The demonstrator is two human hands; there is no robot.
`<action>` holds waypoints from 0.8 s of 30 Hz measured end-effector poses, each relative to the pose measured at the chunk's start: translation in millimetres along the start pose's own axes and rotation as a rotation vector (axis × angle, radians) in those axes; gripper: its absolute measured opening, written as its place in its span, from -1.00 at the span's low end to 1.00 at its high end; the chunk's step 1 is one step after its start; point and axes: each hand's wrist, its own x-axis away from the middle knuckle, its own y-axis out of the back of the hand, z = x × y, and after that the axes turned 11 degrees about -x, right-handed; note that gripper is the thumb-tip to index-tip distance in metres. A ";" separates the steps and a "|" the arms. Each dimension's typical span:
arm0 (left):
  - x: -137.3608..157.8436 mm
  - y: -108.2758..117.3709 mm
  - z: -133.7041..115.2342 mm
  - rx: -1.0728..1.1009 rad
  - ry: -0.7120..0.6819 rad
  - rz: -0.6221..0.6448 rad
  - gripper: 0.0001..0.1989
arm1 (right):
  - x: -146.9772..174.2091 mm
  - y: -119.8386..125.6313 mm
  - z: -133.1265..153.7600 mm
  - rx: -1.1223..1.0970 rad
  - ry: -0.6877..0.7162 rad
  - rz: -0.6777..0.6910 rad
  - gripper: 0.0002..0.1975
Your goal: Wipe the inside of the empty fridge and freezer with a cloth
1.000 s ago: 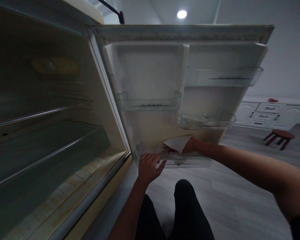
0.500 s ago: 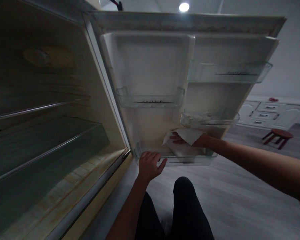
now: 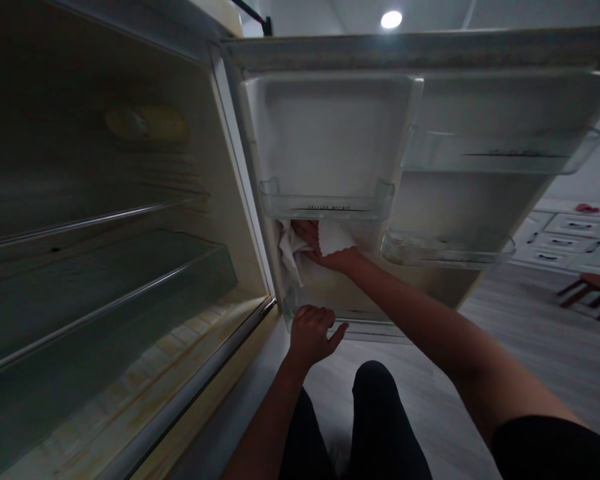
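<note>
My right hand (image 3: 325, 247) presses a white cloth (image 3: 336, 238) with a scalloped edge against the inside of the open fridge door (image 3: 337, 127), just under the left door bin (image 3: 330, 205). Part of the cloth hangs crumpled left of the fingers, and a flap covers the back of the hand. Lower down, my left hand (image 3: 311, 335) has its fingers curled over the rim of the bottom door bin (image 3: 370, 328), near the hinge side, with the thumb sticking out to the right.
At left is the fridge interior with glass shelves (image 3: 100, 287) and a stained lower ledge (image 3: 145, 380). Two more clear bins, an upper one (image 3: 500, 152) and a lower one (image 3: 447, 252), sit on the door's right half. A red-brown stool (image 3: 597, 285) and white drawers (image 3: 573, 233) stand beyond.
My right hand has moved with the cloth left and up, from above the bottom bin to below the left bin. My left hand stays on the bottom bin. The view has turned slightly left.
</note>
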 end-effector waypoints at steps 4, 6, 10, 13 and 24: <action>4.7 3.8 4.1 0.017 -0.016 0.002 -0.67 | 26.5 6.4 -0.4 0.042 -0.041 -0.019 -0.30; 6.4 3.9 5.0 0.026 -0.018 0.016 -0.66 | 47.4 -3.5 -5.2 0.009 0.007 0.047 -0.34; 7.4 3.1 5.4 0.018 -0.018 0.026 -0.69 | 98.2 -27.9 -24.1 -0.235 0.191 0.296 -0.50; 9.3 5.1 5.5 0.037 -0.012 -0.014 -0.76 | 129.5 -34.9 -28.8 -0.417 0.277 0.290 -0.44; 51.5 13.8 13.5 -0.043 0.278 -0.176 -0.50 | 52.0 -97.2 32.9 -0.701 0.038 0.599 -0.60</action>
